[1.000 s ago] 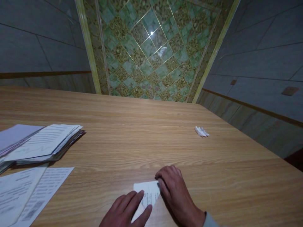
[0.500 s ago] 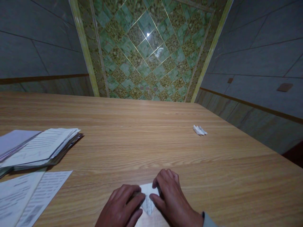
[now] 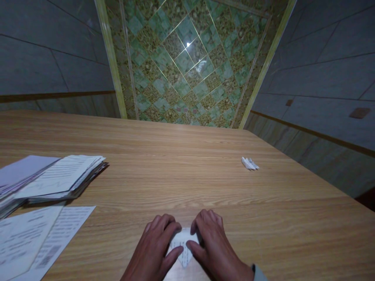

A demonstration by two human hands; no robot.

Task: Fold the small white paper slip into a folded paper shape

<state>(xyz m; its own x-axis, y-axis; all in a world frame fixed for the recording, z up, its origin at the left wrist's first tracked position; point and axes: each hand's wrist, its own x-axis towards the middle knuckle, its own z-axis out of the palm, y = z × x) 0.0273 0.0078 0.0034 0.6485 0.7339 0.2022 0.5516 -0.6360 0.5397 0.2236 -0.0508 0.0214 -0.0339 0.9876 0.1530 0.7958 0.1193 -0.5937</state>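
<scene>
A small folded paper (image 3: pixel 185 255) with printed lines lies at the near edge of the view, its pointed end toward me. My left hand (image 3: pixel 156 248) is at its left side, fingers curled and the thumb resting on the paper. From the right, my right hand (image 3: pixel 211 246) holds it with thumb and bent forefinger. The two thumb tips nearly meet over the middle of the sheet. Both hands cover the paper's side edges, and the undersides of the fingers are hidden.
Left on the wooden table (image 3: pixel 164 168) is a pile of papers (image 3: pixel 63 175), with loose printed sheets (image 3: pixel 55 238) in front of it. A small folded white paper piece (image 3: pixel 250 163) lies toward the far right. Tiled walls (image 3: pixel 187 78) stand beyond the table.
My left forefinger has lifted and spread from its thumb, moving up along the paper. My right hand has barely moved. The whole view has shifted slightly.
</scene>
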